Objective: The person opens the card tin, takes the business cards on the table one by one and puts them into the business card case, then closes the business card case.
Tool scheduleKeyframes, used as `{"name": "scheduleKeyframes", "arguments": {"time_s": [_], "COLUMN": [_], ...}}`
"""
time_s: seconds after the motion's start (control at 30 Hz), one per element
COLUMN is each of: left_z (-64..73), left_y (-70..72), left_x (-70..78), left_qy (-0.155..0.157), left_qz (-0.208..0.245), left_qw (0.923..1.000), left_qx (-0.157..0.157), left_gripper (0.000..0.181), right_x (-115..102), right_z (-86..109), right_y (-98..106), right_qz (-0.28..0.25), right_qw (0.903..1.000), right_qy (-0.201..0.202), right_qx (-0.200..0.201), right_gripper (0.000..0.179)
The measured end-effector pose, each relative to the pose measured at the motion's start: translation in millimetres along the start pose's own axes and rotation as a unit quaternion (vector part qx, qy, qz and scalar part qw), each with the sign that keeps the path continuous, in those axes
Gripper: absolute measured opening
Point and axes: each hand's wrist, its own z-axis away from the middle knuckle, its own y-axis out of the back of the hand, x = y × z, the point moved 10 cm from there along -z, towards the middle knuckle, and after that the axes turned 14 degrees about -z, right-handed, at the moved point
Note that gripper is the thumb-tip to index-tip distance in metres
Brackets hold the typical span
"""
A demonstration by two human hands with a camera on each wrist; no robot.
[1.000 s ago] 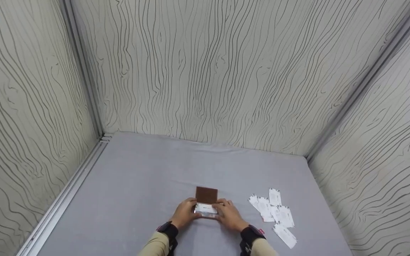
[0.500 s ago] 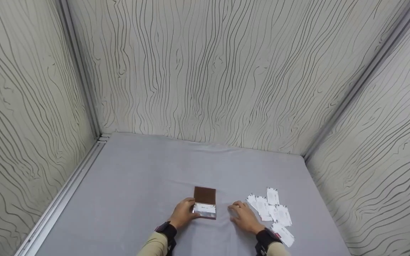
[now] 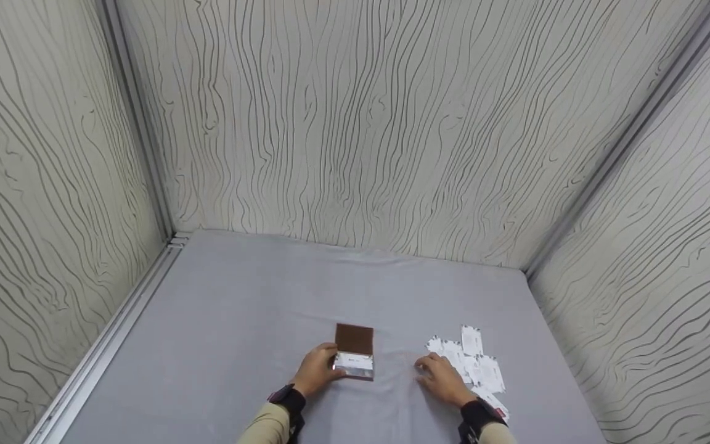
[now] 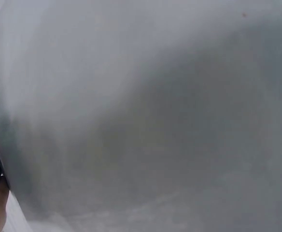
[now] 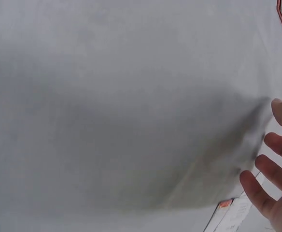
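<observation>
While open, a flat brown case [image 3: 355, 340], white card [image 3: 354, 359] in nearer half

Case [image 3: 354, 339]: small, brown, spread open on the grey cloth [image 3: 256, 308], its brown half farther from the person, its silvery half nearer; the left hand [image 3: 316, 371] pinches its left edge.
Inner card [image 3: 354, 359]: white with faint print, lying crosswise in the near half.
Loose cards [image 3: 488, 374]: several, white and printed, overlapping at differing angles right of the case, the nearest partly hidden; the right hand [image 3: 445, 380] is just beside them, fingers bent.
</observation>
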Motion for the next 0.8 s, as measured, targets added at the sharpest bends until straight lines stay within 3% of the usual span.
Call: {"name": "scheduleKeyframes", "arguments": {"time_s": [0.17,0.4,0.57,0.8], "left_z": [-0.1,-0.2,0.4,0.8], "left_y": [-0.3,1.4,3.1,1.5], "left_x": [-0.4,0.0,1.2,-0.1], "left_qy": [-0.001,-0.002,-0.003,0.003], "left_qz": [0.006,0.010,0.013,0.013], "left_qw": [1.0000,0.9999,0.9999,0.9999], "left_qx": [0.001,0.002,0.002,-0.001], "left_gripper": [0.045,0.042,0.043,0.041], "right_x": [11.0,21.7,34.0,42.5], "right_z": [6.4,16.4,25.3,37.8], "right_y": [10.5,24.4,32.3,48.6], "right_qz": [-0.007,-0.001,-0.001,0.002], "right_qw": [0.9998,0.9998,0.9986,0.9987], "right_qy": [-0.021,-0.019,-0.054,-0.050], "right_qx": [-0.001,0.002,-0.002,0.012], "right_gripper": [0.022,0.021,0.024,0.025]}}
